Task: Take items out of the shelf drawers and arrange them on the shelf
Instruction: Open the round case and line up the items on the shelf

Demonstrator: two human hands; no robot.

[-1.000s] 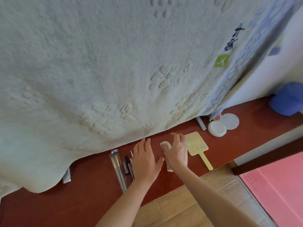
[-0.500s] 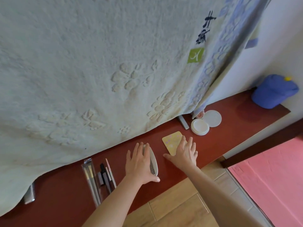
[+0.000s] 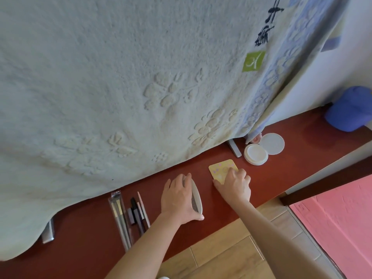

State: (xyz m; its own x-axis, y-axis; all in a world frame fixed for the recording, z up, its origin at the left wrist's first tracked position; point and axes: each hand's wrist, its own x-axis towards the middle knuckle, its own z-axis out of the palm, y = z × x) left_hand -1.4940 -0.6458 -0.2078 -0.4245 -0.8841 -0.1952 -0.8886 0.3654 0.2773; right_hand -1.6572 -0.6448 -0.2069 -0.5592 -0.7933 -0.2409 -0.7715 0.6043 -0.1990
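A large pale embossed towel hangs over the back of a long red-brown wooden shelf, taken here as the landmark. At the shelf's far right end a blue fabric cap is set. Near the shelf's middle the left hand is closed round a white oval plastic comb, with the thumb at its near tip. Just rightward, the right hand is curled onto a yellow square-headed hand mirror, whose handle is hidden. Further right lies an opened white round compact. Left of centre, dark slim cosmetic pencils are laid parallel. Two risks are judged. Comb or mirror could be tipped off if slid towards the shelf's front edge. The pencils could be knocked askew by the left wrist.
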